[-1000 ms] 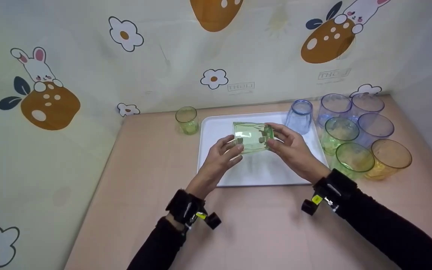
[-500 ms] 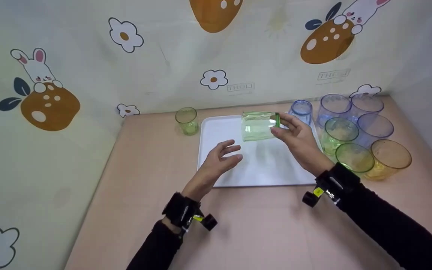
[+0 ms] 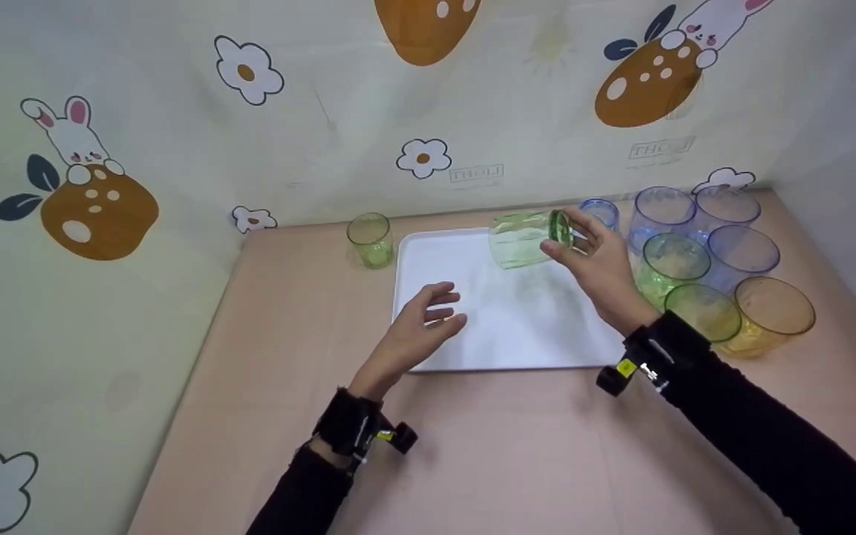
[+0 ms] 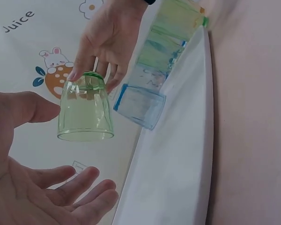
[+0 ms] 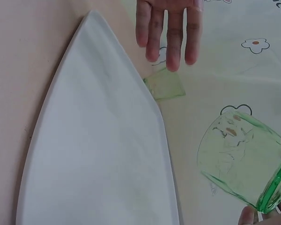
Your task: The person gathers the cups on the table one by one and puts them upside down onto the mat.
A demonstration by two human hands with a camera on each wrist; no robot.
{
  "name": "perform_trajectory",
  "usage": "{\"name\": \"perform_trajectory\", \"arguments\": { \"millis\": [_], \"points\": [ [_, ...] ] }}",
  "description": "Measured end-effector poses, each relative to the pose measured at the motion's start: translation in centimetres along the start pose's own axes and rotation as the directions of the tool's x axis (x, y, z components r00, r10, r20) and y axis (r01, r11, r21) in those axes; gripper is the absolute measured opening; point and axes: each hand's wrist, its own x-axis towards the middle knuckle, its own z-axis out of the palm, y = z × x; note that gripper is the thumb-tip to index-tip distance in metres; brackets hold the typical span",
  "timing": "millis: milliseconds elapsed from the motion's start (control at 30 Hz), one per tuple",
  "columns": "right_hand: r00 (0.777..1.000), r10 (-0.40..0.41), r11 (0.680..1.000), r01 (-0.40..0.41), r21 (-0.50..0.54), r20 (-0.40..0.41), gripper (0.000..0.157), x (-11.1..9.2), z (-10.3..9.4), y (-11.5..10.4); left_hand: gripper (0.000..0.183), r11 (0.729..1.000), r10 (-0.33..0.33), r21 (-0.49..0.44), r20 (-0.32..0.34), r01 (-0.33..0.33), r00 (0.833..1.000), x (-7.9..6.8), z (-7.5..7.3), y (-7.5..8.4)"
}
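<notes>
In the head view a clear green glass [image 3: 521, 241] is held on its side above the white tray [image 3: 487, 334]. Its mouth faces left. My right hand [image 3: 602, 271] pinches it near the thick base, as the right wrist view also shows with the glass [image 5: 239, 154] at its right edge. My left hand [image 3: 413, 327] is apart from it over the tray's left part, fingers loosely bent around nothing. Upside down at the tray's back right corner stands a blue glass [image 4: 140, 105], partly hidden behind my right hand in the head view.
Right of the tray stand several upright glasses: blue ones [image 3: 744, 249], green ones [image 3: 703, 312] and an orange one [image 3: 776, 316]. A smaller green glass [image 3: 371, 241] stands left of the tray, near the patterned back wall [image 3: 324, 163].
My left hand has let go of the green glass and drawn back to the lower left. The right hand has carried the glass up and to the right, towards the blue glass.
</notes>
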Motion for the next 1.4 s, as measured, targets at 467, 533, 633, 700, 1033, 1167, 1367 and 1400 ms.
{"name": "perform_trajectory", "arguments": {
  "millis": [467,533,633,700,1033,1167,1367,1400],
  "points": [
    [0.999,-0.014,0.979,0.004,-0.205,-0.047,0.071,1.5,-0.2,0.2,0.055,0.981,0.072,0.184,-0.047,-0.062,0.996,-0.1,-0.7,-0.8],
    [0.999,-0.025,0.972,0.013,-0.234,-0.049,0.071,1.7,-0.2,0.3,0.054,0.976,0.086,0.206,-0.049,-0.074,0.995,-0.1,-0.9,-1.0],
    [0.998,-0.045,0.962,0.030,-0.271,-0.052,0.071,2.0,-0.2,0.5,0.053,0.968,0.109,0.231,-0.049,-0.094,0.993,0.0,-1.1,-1.3],
    [0.997,-0.061,0.956,0.043,-0.292,-0.051,0.071,2.2,-0.2,0.7,0.054,0.963,0.119,0.249,-0.054,-0.102,0.991,0.1,-1.3,-1.4],
    [0.992,-0.123,0.893,0.109,-0.436,-0.004,0.072,3.0,-0.1,1.4,0.055,0.949,0.101,0.309,-0.127,-0.058,0.987,0.6,-2.5,-2.2],
    [0.992,-0.124,0.879,0.119,-0.462,0.018,0.072,3.2,-0.1,1.5,0.055,0.947,0.068,0.320,-0.160,-0.013,0.985,0.8,-2.8,-2.5],
    [0.988,-0.145,0.863,0.148,-0.484,0.044,0.071,3.7,-0.2,1.7,0.055,0.943,0.053,0.333,-0.178,0.009,0.983,0.8,-3.2,-2.8],
    [0.987,-0.154,0.857,0.159,-0.489,0.050,0.071,3.7,-0.2,1.8,0.055,0.943,0.053,0.334,-0.180,0.010,0.982,0.8,-3.3,-2.8]
  ]
}}
